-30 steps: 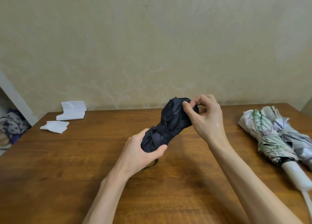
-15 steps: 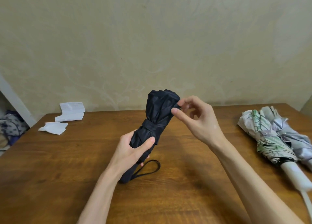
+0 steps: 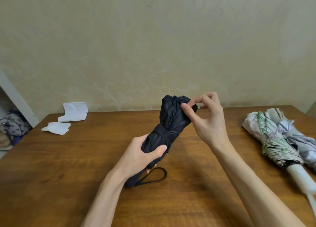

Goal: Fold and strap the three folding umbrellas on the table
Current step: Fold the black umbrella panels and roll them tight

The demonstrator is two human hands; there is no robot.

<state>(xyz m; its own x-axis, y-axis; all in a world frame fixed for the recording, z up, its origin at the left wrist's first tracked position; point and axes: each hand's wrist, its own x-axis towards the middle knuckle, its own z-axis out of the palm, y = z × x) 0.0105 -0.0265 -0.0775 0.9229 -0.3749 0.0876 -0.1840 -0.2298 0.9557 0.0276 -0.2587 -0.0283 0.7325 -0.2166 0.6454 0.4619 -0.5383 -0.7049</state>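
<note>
White papers (image 3: 73, 114) lie far left on the table (image 3: 51, 175). The left hand (image 3: 142, 158) grips the black umbrella (image 3: 171, 122) low down, mid-table. The right hand (image 3: 208, 124) pinches its top cloth. A leafy umbrella (image 3: 271, 141) and a grey umbrella (image 3: 304, 141) lie together on the right.

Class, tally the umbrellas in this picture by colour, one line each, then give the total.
Black umbrella: 1
Leaf-print umbrella: 1
Silver umbrella: 1
Total: 3
</note>
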